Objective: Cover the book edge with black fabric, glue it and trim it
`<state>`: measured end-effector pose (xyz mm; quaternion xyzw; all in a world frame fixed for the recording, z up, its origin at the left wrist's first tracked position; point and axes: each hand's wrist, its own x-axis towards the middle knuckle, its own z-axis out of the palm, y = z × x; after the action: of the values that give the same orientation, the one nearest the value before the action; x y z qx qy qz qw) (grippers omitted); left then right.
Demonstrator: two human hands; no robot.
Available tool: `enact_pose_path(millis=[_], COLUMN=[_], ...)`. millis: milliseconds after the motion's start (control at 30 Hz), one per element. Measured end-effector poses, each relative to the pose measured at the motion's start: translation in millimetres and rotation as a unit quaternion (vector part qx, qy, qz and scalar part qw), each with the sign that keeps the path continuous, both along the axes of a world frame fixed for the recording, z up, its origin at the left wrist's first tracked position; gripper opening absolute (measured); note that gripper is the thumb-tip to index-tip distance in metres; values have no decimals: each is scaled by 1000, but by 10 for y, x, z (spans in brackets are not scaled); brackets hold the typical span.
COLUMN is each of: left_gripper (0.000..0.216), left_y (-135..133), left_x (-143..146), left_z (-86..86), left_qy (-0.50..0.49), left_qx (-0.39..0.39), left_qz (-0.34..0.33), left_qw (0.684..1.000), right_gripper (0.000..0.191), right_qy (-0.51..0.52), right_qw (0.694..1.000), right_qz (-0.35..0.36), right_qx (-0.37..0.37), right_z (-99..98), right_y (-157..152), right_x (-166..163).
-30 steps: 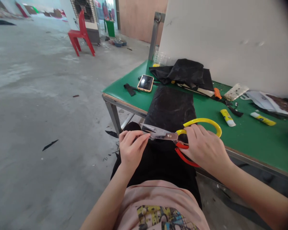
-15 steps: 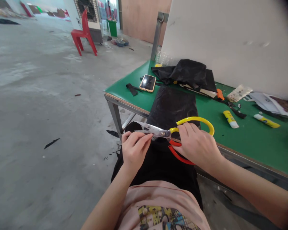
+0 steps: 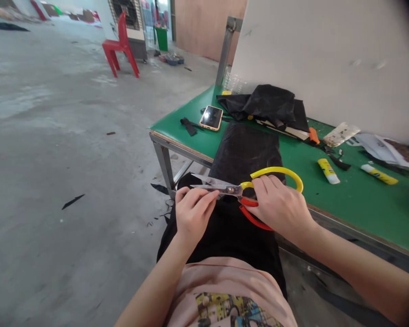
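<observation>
My right hand (image 3: 282, 203) is closed around the handles of a large pair of scissors (image 3: 229, 190), one loop yellow and the other red. The blades point left and stand slightly apart. Pinched fingers of my left hand (image 3: 195, 213) rest along the lower blade, close to the pivot; what lies between the fingertips is hidden. Behind the scissors, a piece of black fabric (image 3: 248, 147) lies on the green table (image 3: 177, 127) and comes down over its front edge. Below the hands it blends with the black clothing on my lap, so its near end cannot be made out.
A phone (image 3: 211, 118) lies beyond the fabric, before a pile of black cloth (image 3: 271, 104). Two glue sticks (image 3: 328, 171) and an orange object (image 3: 313, 135) are to the right. Black scraps (image 3: 73, 201) litter the floor, and a red chair (image 3: 121, 47) stands farther back.
The scissor handles have come slightly closer together, and the blade gap looks a little narrower. My left hand has shifted slightly to the right along the blade.
</observation>
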<state>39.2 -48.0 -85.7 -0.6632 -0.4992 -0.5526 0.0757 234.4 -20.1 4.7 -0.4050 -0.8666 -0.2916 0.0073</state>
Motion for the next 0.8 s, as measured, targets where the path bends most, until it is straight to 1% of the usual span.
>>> enact_pose_path(millis=[367,600,800], left_gripper=[20,18,19], left_y=[-13,-29,-117], left_x=[6,13,3], left_z=[5,35,95], left_qy=[-2,3,-6], left_qx=[5,9,19], left_qz=[-8,-4,-7], left_qw=[1000,1000,1000], right_gripper=[33,28,33], right_qy=[-1,7,20], right_qw=[1000,1000,999], right_qz=[-3,-3,-16], right_qx=[12,3,24], right_z=[19,21,32], right_y=[-4,-13,4], right_x=[36,58,104])
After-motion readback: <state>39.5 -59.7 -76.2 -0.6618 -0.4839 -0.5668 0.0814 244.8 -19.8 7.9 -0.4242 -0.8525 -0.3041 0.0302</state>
